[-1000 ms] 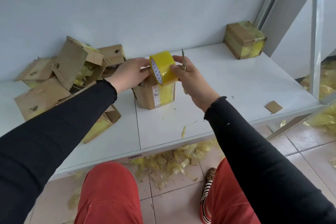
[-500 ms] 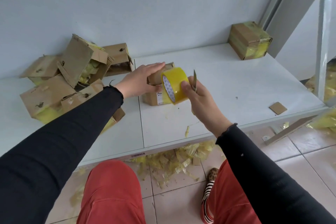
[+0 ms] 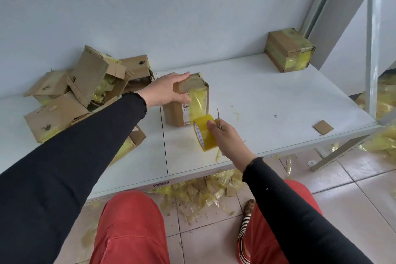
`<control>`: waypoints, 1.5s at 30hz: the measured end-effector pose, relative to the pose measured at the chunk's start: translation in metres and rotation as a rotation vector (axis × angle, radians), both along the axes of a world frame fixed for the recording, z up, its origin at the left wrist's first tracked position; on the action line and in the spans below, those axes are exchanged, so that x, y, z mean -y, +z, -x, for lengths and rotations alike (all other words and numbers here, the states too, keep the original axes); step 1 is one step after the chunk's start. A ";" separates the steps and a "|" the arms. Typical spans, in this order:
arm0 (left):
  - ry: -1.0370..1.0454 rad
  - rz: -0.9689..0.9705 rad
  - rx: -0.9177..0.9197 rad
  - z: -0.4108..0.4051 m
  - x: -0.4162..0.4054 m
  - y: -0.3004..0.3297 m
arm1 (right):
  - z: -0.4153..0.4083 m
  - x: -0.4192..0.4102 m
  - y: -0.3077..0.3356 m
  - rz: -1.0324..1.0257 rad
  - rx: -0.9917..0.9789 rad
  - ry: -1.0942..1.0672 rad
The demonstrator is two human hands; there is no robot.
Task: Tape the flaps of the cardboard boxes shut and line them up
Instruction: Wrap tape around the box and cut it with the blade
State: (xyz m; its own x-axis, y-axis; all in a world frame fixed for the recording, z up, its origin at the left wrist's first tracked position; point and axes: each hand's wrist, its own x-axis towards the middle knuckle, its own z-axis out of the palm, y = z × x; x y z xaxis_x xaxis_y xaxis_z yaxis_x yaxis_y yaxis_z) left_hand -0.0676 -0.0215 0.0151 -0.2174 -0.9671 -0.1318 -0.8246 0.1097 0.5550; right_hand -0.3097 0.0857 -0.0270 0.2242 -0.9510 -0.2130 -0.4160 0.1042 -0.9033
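White shelf holds untaped boxes left, taped box right.

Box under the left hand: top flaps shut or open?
Shut. The box shows a flat closed top, the left hand rests on it, and yellow tape runs down its front.

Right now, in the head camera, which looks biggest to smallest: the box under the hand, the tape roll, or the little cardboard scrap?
1. Box under the left hand
2. Tape roll
3. Cardboard scrap

The roll sits nearer the camera, yet looks smaller than the box.
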 end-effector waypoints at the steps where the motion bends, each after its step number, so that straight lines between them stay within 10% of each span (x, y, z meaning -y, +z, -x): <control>1: 0.022 -0.045 -0.077 -0.003 0.005 0.004 | 0.003 0.001 0.007 0.038 0.041 -0.005; 7: 0.171 -0.387 -0.339 -0.005 0.016 -0.010 | 0.012 0.016 0.045 0.072 0.275 0.045; 15: -0.029 0.229 -0.033 0.005 0.011 -0.042 | -0.008 0.043 0.033 0.083 0.264 0.012; 27: -0.279 0.007 0.194 0.000 0.009 -0.052 | 0.006 0.028 0.023 0.249 0.157 0.067; 33: -0.251 0.004 0.161 0.006 0.001 -0.050 | 0.030 -0.013 -0.020 0.012 -0.063 0.002; 39: -0.084 0.140 0.448 0.037 -0.006 -0.036 | 0.023 -0.008 -0.017 -0.071 -0.022 -0.030; 45: 0.145 0.112 0.308 0.116 -0.046 -0.065 | 0.021 -0.016 -0.025 -0.149 0.184 -0.081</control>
